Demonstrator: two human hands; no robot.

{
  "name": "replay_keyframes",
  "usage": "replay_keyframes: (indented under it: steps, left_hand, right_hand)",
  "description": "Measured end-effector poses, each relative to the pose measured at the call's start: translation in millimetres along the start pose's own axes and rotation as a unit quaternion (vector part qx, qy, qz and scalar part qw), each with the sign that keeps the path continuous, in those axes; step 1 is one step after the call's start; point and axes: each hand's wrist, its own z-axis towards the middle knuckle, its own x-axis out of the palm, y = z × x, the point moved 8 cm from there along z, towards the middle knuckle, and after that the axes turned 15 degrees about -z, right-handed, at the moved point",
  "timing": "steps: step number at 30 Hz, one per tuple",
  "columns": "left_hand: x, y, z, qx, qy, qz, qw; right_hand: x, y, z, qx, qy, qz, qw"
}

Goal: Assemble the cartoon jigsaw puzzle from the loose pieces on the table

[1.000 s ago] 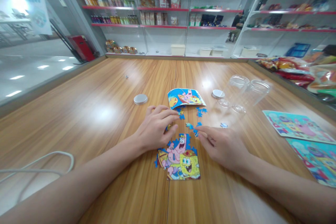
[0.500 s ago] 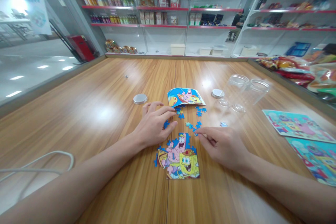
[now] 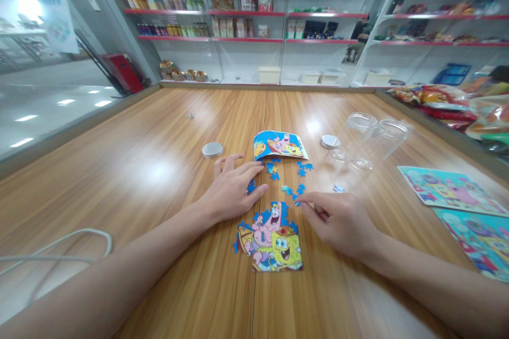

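With left hand (image 3: 231, 189) splayed and right hand (image 3: 337, 220) touching a loose piece (image 3: 295, 199) (pinch indeterminable), the joined puzzle (image 3: 275, 239), wearer-side of the fingertips, could separate if a thumb snags it.

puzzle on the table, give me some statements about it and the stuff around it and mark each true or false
1. The partly joined puzzle shows lower in the view than the curved picture card. True.
2. The left hand is clenched in a fist. False: it is open.
3. The right hand is at the edge of a group of loose blue pieces. True.
4. Just one clear container is visible. False: two clear containers show side by side.
5. Both silver lids are left of the card. False: one lid is left of it, the other lid right.
6. A white cable lies at the left side of the view. True.
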Motion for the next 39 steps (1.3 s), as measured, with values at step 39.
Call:
replay_keyframes:
  steps: [39]
  left_hand:
    - [-2.6,-19,-6,0.133,0.036,-0.103,0.985]
  right_hand:
    - [10,-1,-2,-0.019,0.049,-0.074,0.996]
